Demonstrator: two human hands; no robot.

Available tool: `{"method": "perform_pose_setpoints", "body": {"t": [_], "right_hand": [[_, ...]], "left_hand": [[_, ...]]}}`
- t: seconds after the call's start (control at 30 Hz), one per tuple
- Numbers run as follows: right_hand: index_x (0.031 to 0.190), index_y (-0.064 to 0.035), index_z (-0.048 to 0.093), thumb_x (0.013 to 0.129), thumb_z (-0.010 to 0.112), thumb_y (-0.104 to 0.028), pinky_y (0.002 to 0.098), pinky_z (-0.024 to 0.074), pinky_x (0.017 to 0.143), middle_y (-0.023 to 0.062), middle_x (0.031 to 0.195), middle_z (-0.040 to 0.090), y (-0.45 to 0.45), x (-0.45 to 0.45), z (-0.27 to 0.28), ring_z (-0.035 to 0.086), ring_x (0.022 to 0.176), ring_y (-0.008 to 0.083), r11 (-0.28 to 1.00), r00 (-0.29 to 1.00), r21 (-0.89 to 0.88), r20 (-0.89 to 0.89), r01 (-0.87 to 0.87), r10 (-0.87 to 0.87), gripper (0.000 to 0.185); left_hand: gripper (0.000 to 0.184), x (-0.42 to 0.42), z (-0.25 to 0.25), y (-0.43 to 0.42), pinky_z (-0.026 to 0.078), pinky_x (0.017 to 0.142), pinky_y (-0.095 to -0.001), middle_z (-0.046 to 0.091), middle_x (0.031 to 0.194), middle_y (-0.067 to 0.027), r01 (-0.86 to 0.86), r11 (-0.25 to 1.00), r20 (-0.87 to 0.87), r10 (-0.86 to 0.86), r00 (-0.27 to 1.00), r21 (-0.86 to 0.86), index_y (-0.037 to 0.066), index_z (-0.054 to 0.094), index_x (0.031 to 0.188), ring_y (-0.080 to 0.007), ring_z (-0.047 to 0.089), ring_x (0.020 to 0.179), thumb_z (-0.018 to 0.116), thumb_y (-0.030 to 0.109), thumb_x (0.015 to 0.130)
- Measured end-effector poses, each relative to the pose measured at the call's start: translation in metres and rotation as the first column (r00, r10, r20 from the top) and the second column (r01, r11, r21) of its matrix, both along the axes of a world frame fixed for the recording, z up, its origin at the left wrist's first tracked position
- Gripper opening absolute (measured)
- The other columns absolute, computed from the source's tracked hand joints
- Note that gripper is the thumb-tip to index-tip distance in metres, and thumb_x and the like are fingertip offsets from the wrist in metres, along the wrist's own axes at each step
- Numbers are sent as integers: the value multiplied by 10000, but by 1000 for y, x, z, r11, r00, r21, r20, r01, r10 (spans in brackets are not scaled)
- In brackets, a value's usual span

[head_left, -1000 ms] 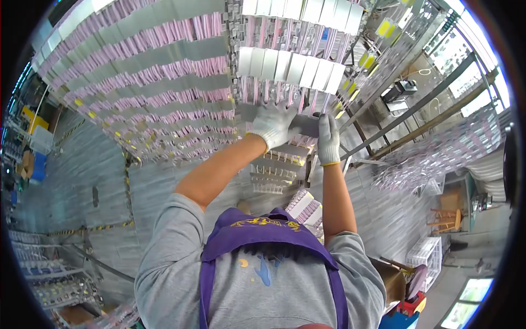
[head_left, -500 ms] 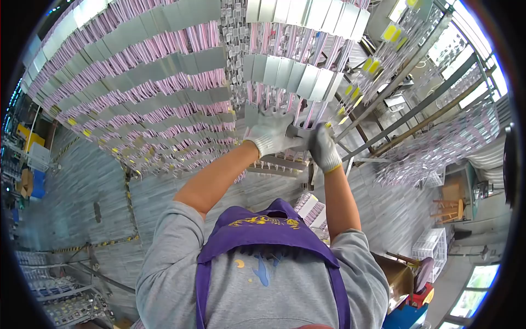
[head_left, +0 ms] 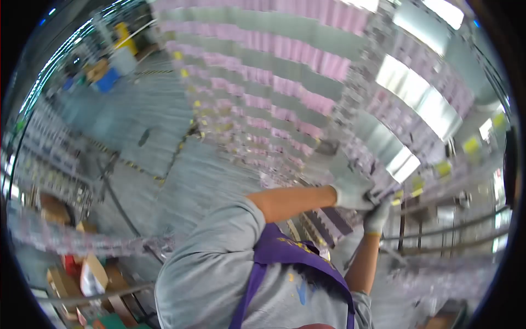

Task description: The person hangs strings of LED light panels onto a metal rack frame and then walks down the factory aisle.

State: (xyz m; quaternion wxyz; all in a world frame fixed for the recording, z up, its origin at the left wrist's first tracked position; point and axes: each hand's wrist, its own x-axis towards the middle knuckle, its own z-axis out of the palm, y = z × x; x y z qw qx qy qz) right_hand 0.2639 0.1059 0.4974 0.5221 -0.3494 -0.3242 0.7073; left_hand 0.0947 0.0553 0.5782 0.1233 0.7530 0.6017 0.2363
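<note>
Both of my hands wear pale knitted gloves and meet low at the right part of the hanging rows. My left hand [head_left: 353, 189] lies against the lower end of the grey plates, its fingers smeared by motion. Beside it, my right hand [head_left: 377, 217] is raised close to a small dark piece [head_left: 375, 196] between the two hands; whether either hand grips it is too blurred to tell. Rows of grey plates [head_left: 402, 162] with pink strips hang above the hands. A larger set of pink strips [head_left: 307, 98] and grey bands hangs to the left.
Yellow tags [head_left: 442, 168] hang at the right, near metal rails [head_left: 455, 230]. Cardboard boxes [head_left: 66, 285] stand at the lower left. A blue bin [head_left: 107, 80] is at the upper left. Yellow-black tape [head_left: 175, 151] marks the grey floor.
The whole view has swung, so the racks, my hands and my body appear farther right. The boxes at the lower left have come into view. My hands remain close together at the hanging rows.
</note>
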Motion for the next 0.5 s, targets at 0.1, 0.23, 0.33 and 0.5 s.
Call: {"method": "perform_pose_setpoints", "body": {"t": [0.1,0.23,0.33,0.5], "right_hand": [[1215,-6,549,1033,444,-414,336,443,948,91,1131,609,3,17,-31,564,1025,183,939,955,337,293,-61,-43,459],[1299,38,519,1017,470,-350,365,414,1019,133,1262,570,-68,-25,21,537,1162,221,859,873,500,464,-114,-154,482],[1363,50,477,1000,522,-298,370,418,1032,162,1324,551,-66,-10,7,526,1212,241,798,799,601,498,-38,-337,505],[1377,52,477,1003,548,-325,367,446,1024,187,1338,559,-39,12,19,557,1190,275,760,767,645,446,82,-462,536]], "left_hand": [[518,3,0,-5,474,902,-472,695,928,-208,-45,999,22,44,999,23,18,696,906,-389,643,954,633,507,747],[546,5,7,-13,414,956,-525,669,1030,-187,-317,946,-47,314,948,-64,50,656,1068,-355,612,1059,657,505,767],[471,10,-4,-4,370,998,-572,665,1021,-146,-415,908,-135,405,904,-57,72,660,1047,-336,602,1070,656,472,798],[461,35,-26,-19,245,1117,-578,623,1158,-124,-315,948,-200,316,927,38,99,595,1185,-331,530,1188,651,382,825]]}}
